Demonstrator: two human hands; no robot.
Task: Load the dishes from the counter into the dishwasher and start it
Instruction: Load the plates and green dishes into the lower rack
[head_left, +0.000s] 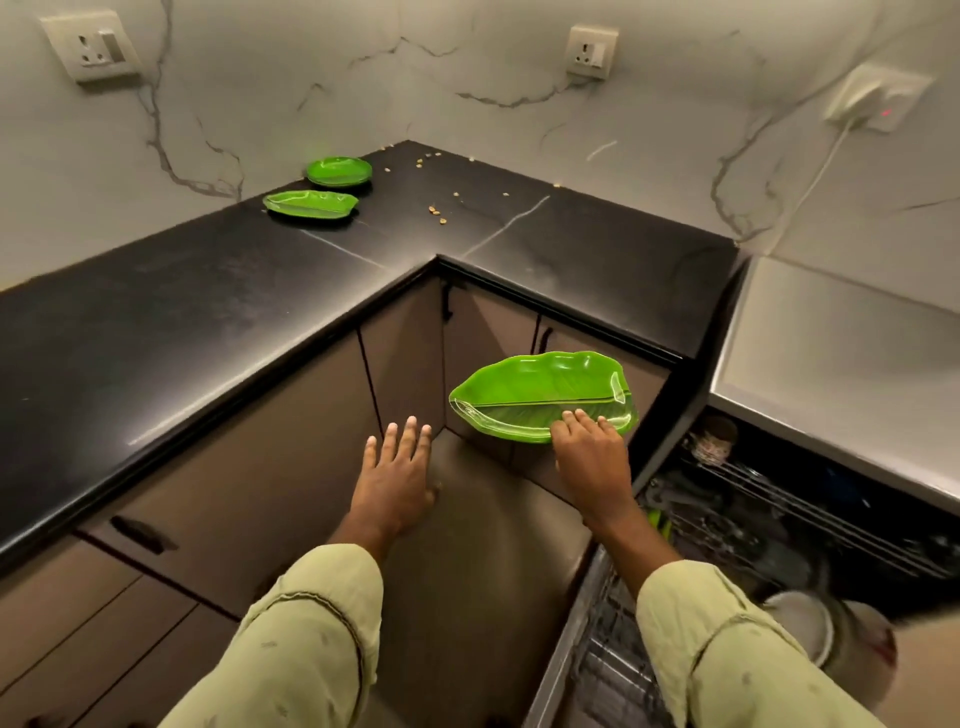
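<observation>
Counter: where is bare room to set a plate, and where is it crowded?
Bare: the long left stretch of the counter, from the leaf plate lying on it to the near edge, and the right stretch up to the dishwasher. Crowded: the back corner, with round plates and scattered crumbs.

Long pale-green sleeves — left sleeve, right sleeve — loose cloth, small dark flecks, stitched cuff seams. Bare: left hand, right hand.
</observation>
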